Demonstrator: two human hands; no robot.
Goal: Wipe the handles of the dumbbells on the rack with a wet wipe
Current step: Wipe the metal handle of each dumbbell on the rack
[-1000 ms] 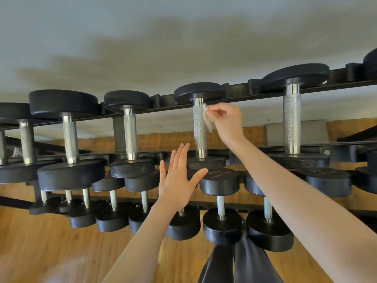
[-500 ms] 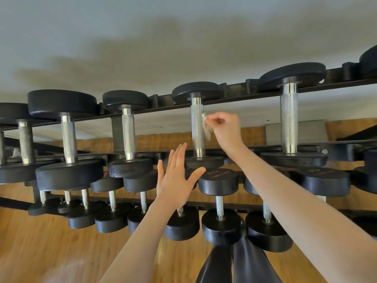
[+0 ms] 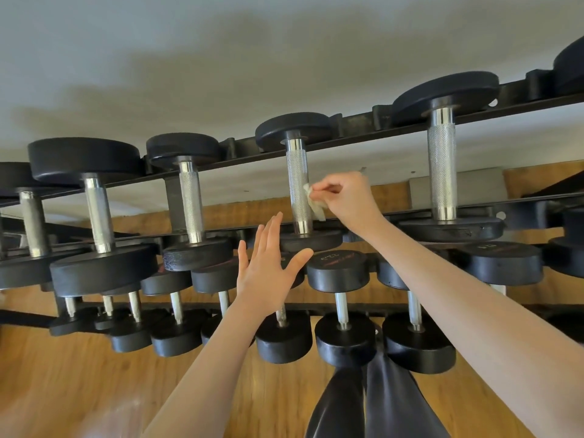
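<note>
Black dumbbells with knurled silver handles lie in rows on a black rack (image 3: 357,129). My right hand (image 3: 346,197) pinches a small pale wet wipe (image 3: 313,202) and presses it against the right side of the lower part of one top-row handle (image 3: 297,184). My left hand (image 3: 268,267) hovers open with fingers spread, in front of the near end plate (image 3: 311,240) of that same dumbbell; I cannot tell if it touches it.
Neighbouring top-row handles stand to the left (image 3: 189,200) and right (image 3: 441,175). Smaller dumbbells (image 3: 343,303) fill the lower rows. Below lies a wooden floor (image 3: 79,384), and dark trouser legs (image 3: 373,403) show at the bottom. A pale wall is behind the rack.
My right hand has slid the wipe down the handle from near its top toward its lower part. My left hand has stayed nearly still.
</note>
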